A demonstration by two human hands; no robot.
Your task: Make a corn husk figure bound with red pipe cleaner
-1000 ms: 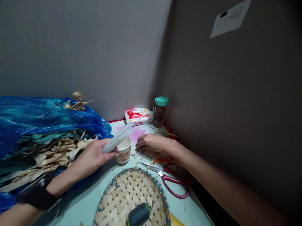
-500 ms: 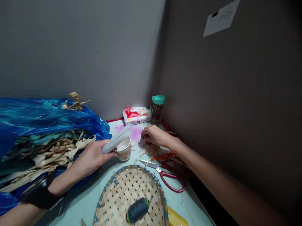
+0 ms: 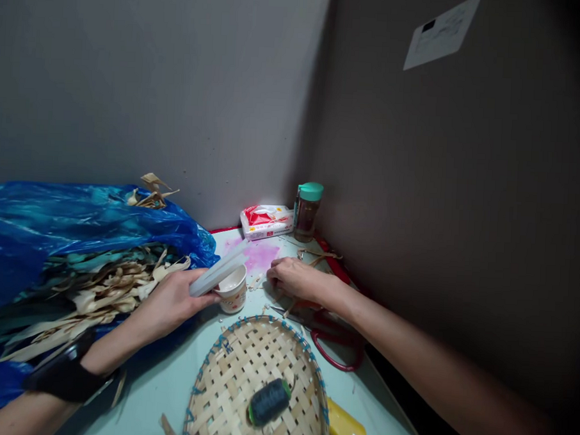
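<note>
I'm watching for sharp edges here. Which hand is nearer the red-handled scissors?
Right. The right hand is just beyond the tip of the scissors. The left hand is farther off, to their left, gripping pale strips.

Teal-lidded bottle point(image 3: 306, 217) beside red-and-white packet point(image 3: 267, 223)

Dim light, glints on blue plastic point(image 3: 88, 209), shadowed right wall point(image 3: 440, 173), paper sheet point(image 3: 445, 33) seemingly blurred
</note>
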